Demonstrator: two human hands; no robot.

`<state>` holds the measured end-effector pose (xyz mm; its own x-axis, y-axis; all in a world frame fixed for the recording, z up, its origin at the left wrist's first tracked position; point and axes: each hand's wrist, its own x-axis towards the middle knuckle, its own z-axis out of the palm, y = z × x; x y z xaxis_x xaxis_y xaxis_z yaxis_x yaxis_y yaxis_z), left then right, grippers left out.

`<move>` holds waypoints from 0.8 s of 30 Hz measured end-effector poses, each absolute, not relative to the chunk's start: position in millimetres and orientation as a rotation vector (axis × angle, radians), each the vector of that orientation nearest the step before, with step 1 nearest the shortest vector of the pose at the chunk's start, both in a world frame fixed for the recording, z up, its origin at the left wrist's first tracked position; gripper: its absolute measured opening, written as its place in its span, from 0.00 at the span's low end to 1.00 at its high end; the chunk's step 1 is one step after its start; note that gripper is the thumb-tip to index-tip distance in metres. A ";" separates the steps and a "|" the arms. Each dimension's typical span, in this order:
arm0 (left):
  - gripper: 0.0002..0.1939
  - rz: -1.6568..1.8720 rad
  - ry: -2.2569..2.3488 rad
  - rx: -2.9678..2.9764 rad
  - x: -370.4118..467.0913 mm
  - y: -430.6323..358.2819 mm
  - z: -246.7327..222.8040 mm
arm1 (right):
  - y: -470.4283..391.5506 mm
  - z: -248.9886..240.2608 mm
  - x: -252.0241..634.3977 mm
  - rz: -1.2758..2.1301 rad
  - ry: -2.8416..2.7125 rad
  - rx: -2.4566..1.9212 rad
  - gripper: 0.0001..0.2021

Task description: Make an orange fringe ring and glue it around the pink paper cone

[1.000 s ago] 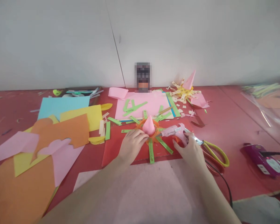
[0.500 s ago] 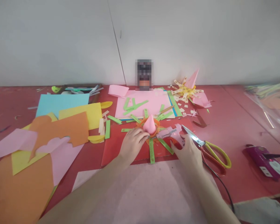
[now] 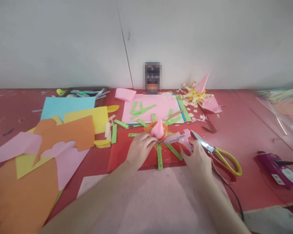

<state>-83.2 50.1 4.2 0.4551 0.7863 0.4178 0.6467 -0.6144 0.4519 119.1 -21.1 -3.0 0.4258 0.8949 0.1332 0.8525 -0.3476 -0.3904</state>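
In my right hand [image 3: 197, 156] is a pink glue gun [image 3: 177, 138], gripped with its nozzle pointing left at the base of a paper craft. That craft has a pink paper cone [image 3: 157, 130] standing upright inside an orange paper ring [image 3: 146, 126]. Several printed green strips [image 3: 160, 157] spread outward around it like rays. My left hand [image 3: 142, 146] pinches the left front edge of the orange ring, close to the nozzle tip; its fingertips partly hide the contact. Under the craft lies a flat red sheet [image 3: 122, 156].
Scissors [image 3: 219, 156] with yellow and red handles lie right of my right hand. A purple power socket [image 3: 278, 169] sits further right. Orange paper [image 3: 24, 195] and other coloured sheets cover the left. A finished-looking yellow craft [image 3: 196, 94] stands at the back right, by the wall.
The view has shifted slightly, so the items at left appear a little further right. Both hands keep nearly the same hold, with the nozzle still by the orange ring.
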 end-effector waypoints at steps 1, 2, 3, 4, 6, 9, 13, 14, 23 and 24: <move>0.06 0.894 1.242 2.480 -83.2 50.2 4.3 | -21.2 -3.4 119.3 0.132 -1.486 -2.281 0.17; 0.06 0.897 1.242 2.482 -83.2 50.2 4.4 | -21.3 -3.7 119.6 0.123 -1.485 -2.273 0.17; 0.06 0.900 1.243 2.483 -83.1 50.1 4.6 | -21.6 -3.8 119.8 0.117 -1.487 -2.264 0.17; 0.06 0.900 1.243 2.486 -83.1 50.1 4.7 | -21.8 -3.7 120.0 0.116 -1.489 -2.254 0.17; 0.06 0.899 1.246 2.487 -83.0 50.0 5.0 | -22.4 -3.1 120.4 0.126 -1.496 -2.239 0.16; 0.06 0.888 1.244 2.491 -83.1 50.0 5.3 | -23.0 -2.0 121.4 0.128 -1.495 -2.238 0.16; 0.06 0.885 1.238 2.494 -83.2 50.2 5.7 | -22.8 -2.2 125.1 0.090 -1.487 -2.266 0.15; 0.06 0.884 1.238 2.496 -83.1 50.1 5.8 | -22.6 -2.5 126.1 0.082 -1.478 -2.276 0.15; 0.07 0.872 1.240 2.536 -82.3 48.8 5.0 | -21.6 1.2 129.6 0.104 -1.390 -2.353 0.16; 0.07 0.866 1.241 2.540 -82.3 48.8 5.0 | -21.5 1.3 129.6 0.108 -1.386 -2.357 0.16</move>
<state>-82.3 48.8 5.0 0.4804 0.7689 0.4218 0.6613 -0.6335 0.4017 129.6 -21.5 1.3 0.5045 0.8529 0.1343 0.8218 -0.4266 -0.3778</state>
